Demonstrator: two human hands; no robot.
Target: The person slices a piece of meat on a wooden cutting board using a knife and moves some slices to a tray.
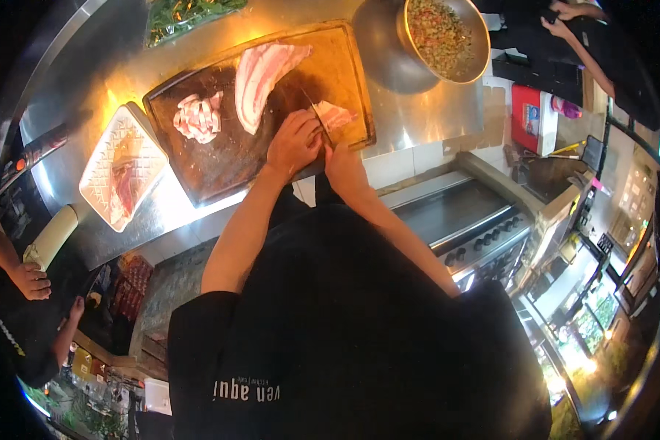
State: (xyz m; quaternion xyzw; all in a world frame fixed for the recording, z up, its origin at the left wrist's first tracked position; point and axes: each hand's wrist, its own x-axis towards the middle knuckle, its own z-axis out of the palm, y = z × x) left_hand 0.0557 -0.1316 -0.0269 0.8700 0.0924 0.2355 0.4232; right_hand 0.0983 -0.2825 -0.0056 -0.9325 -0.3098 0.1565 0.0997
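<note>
My right hand [345, 169] grips the handle of a kitchen knife [320, 118], whose thin blade points away from me over the cutting board [214, 179]. Bent fingers of my left hand [293, 142] rest close beside the blade; whatever lies under them is hidden. Just right of the blade is a small piece of raw, fatty meat [336, 115]. A long slab of raw pork belly [264, 77] lies farther back on the board. Left of that slab sits a pile of cut meat strips [198, 117].
A white tray [94, 175] holding raw meat stands left of the board. Behind are bagged green leaves [192, 16] and a metal bowl of chopped food [476, 69]. A flat griddle [456, 209] is at right. A co-worker's hand [32, 281] holds a pale roll [58, 231] at left.
</note>
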